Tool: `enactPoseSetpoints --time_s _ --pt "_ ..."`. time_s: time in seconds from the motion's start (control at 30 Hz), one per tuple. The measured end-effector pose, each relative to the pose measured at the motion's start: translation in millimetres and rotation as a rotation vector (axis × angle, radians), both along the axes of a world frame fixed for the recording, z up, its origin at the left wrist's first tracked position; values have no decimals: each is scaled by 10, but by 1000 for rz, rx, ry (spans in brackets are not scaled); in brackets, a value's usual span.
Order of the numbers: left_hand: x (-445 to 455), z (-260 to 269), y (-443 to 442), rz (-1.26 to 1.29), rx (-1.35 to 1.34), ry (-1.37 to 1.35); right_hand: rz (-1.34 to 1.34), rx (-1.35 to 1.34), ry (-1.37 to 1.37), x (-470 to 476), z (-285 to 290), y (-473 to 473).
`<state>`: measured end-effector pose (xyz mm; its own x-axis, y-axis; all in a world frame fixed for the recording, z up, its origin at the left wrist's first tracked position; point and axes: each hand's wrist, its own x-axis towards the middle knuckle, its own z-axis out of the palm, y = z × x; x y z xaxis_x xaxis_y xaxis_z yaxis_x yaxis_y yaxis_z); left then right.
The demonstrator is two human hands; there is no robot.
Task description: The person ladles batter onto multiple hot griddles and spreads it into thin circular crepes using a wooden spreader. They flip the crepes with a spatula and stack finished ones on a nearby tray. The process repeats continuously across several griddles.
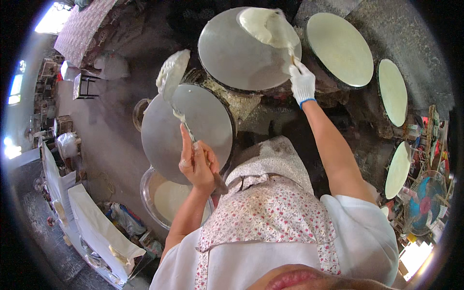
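Note:
My bare left hand (197, 163) grips the handle of a batter-coated ladle (174, 78), raised over the near round griddle (188, 127), whose grey surface shows a few specks. In a white knit glove with a blue cuff, my right hand (303, 81) holds a spreading tool (292, 54) by its short handle; the tool's head is blurred in the batter. Pale batter (257, 27) covers the upper right part of the far griddle (232, 50). Partly behind my left forearm, a metal basin (146, 195) holds pale batter (170, 199).
Three more round griddles covered with pale sheets curve along the right: a large one (340, 49), a narrower one (393, 92) and a lower one (397, 170). A standing fan (425, 204) is at the far right. Cloth-covered tables (98, 224) stand lower left, a stool (86, 86) upper left.

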<state>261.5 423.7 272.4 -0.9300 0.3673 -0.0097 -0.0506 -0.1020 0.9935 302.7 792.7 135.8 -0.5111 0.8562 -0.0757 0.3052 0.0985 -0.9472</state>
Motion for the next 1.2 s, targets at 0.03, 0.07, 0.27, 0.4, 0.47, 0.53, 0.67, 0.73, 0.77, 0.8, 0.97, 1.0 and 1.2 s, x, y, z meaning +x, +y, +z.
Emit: enactPoseSetpoints --time_s 0.03,0.07,0.27,0.4,0.47,0.53,0.67,0.73,0.77,0.8,0.97,1.0,1.2 --pt "-21 -10 -24 -6 -12 29 -22 -42 -42 16 42 -49" --pt "-27 -15 -35 -20 -17 34 11 -12 -112 -53 66 -128" --pt "81 82 167 0 -103 -91 191 -71 -45 -444 102 -34" --pt "189 108 169 25 -149 -60 159 58 -105 -101 144 153" --pt "206 35 227 4 -133 -44 218 219 -203 -211 147 61" --pt "227 80 341 6 -87 -79 274 -47 -135 -469 203 -22" --pt "362 142 477 20 -43 -141 345 18 -32 -123 46 460" --pt "395 59 521 19 -66 -88 243 4 -101 -63 16 676" --pt "404 39 562 13 -80 -61 244 -15 -139 -86 -7 730" --pt "396 30 658 27 -90 -83 326 118 -173 -148 70 624" --pt "573 -5 891 103 -69 -157 610 -43 -228 -273 345 524" --pt "616 16 940 110 -73 -180 596 63 -199 -143 244 716" --pt "689 77 1276 177 -120 -181 571 240 -212 -313 224 823"
